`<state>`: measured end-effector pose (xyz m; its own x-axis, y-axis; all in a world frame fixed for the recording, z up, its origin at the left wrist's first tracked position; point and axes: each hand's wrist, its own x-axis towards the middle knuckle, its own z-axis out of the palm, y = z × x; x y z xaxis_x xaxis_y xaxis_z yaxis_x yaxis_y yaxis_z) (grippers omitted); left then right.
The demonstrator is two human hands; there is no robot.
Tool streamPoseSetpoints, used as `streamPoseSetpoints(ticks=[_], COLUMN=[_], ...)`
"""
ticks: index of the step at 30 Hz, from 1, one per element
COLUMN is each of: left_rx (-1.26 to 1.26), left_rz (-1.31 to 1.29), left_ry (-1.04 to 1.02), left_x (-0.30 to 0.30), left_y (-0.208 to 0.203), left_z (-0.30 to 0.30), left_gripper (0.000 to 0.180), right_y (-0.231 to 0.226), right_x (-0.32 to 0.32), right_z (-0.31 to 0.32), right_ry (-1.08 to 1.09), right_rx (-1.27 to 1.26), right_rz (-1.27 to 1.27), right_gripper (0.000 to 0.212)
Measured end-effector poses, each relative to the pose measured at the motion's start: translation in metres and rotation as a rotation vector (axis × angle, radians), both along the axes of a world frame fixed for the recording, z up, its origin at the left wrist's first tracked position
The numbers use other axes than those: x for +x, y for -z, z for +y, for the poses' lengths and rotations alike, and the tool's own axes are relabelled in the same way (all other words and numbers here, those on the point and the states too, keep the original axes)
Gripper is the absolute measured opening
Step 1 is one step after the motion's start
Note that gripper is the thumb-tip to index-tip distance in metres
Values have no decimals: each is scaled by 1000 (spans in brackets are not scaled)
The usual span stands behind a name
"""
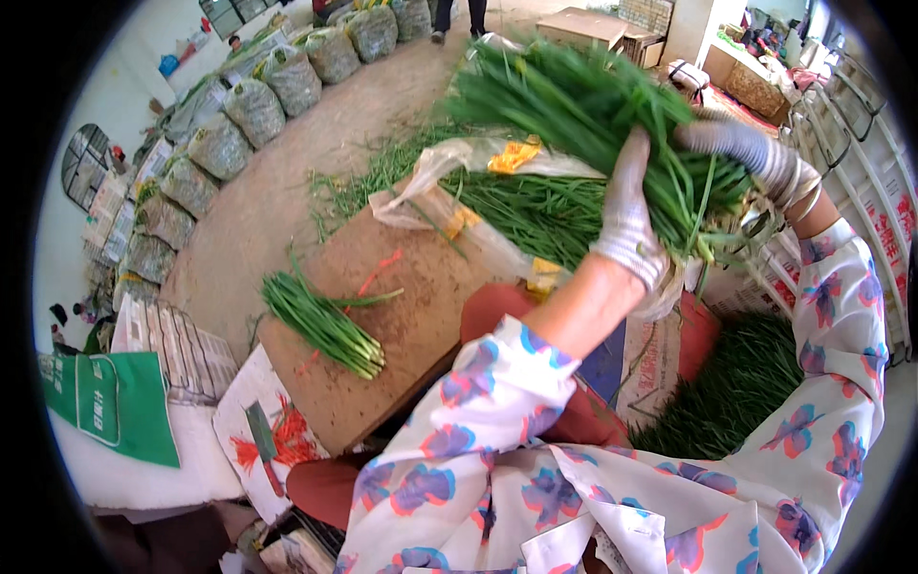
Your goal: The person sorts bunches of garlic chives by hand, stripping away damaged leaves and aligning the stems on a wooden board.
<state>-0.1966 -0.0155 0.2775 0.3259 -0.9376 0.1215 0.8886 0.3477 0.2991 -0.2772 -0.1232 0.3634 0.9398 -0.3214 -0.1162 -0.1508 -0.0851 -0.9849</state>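
Note:
A large, loose bunch of green chives (564, 96) is held up in front of me at the upper right, its leaf ends blurred by motion. Wearing a pale knitted glove, my left hand (631, 215) grips the bunch from the near side. My right hand (751, 153), in a greyish glove, closes on it from the right, near the pale stem ends; its fingertips are partly hidden. Beneath lies a pile of chives (535, 206) in an opened plastic sack (459, 158). On the brown board (411, 258) to the left rests a smaller bunch of chives (325, 320) over a red tie.
A knife (260, 432) and red ties (292, 442) lie left of the board. More chives (736, 383) stand low at the right. Full sacks (253, 110) line the left wall. Cardboard boxes (583, 29) and a person's legs (459, 14) are at the far side.

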Motion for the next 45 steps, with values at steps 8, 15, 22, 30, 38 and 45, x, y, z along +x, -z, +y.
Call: streamPoseSetpoints(ticks=[8, 15, 22, 30, 38, 45], left_rx=[32, 912, 1235, 1630, 1539, 1390], left_rz=[-331, -137, -388, -685, -575, -455], left_ry=[-201, -135, -42, -298, -627, -360], left_x=[139, 160, 188, 236, 236, 234], left_y=[47, 180, 216, 206, 206, 213], left_z=[65, 160, 193, 167, 134, 124], left_gripper=[89, 78, 96, 118, 99, 89], right_y=[76, 302, 285, 296, 321, 353], right_x=[119, 172, 198, 234, 264, 262], right_z=[47, 116, 111, 73, 81, 83], right_ry=[-119, -89, -520, -415, -46, -342], right_rx=[148, 253, -596, 240, -50, 569], right_rz=[-205, 82, 571, 274, 272, 375], right_gripper=[63, 65, 81, 69, 69, 54])
